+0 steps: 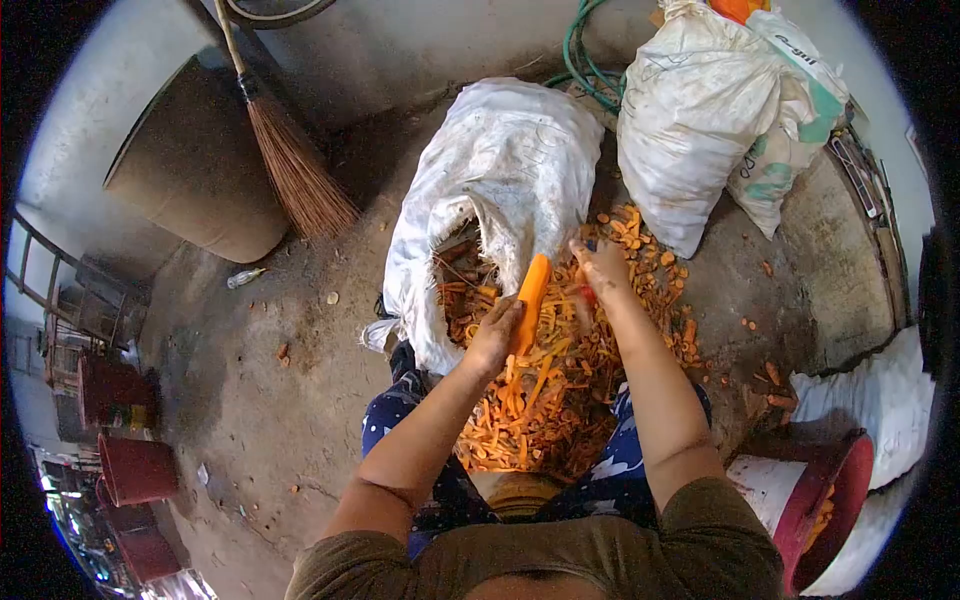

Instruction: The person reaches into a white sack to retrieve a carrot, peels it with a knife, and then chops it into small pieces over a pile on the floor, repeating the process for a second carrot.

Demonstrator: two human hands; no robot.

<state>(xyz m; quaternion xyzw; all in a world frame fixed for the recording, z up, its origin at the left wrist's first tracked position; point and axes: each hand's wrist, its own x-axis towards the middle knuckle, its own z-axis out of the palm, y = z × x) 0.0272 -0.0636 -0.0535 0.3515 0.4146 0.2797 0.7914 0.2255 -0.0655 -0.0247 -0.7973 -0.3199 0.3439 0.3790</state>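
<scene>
My left hand [497,335] is wrapped round the lower end of a peeled, bright orange carrot [534,290], which points up and away from me. Just right of the carrot's tip, my right hand [605,268] is closed on something small with a bit of red showing; blur hides its kind. Below both hands spreads a heap of orange carrot peelings and pieces [545,420] on the floor between my knees. A large white woven sack [500,150] lies beyond my left hand, its torn mouth facing me with unpeeled carrots [462,290] inside.
Full white sacks [695,110] stand at the back right near a green hose [577,50]. A broom [290,160] leans by a large brown drum [200,170]. A red bucket [845,500] holding orange pieces is at my right. Red tubs [138,470] line the left.
</scene>
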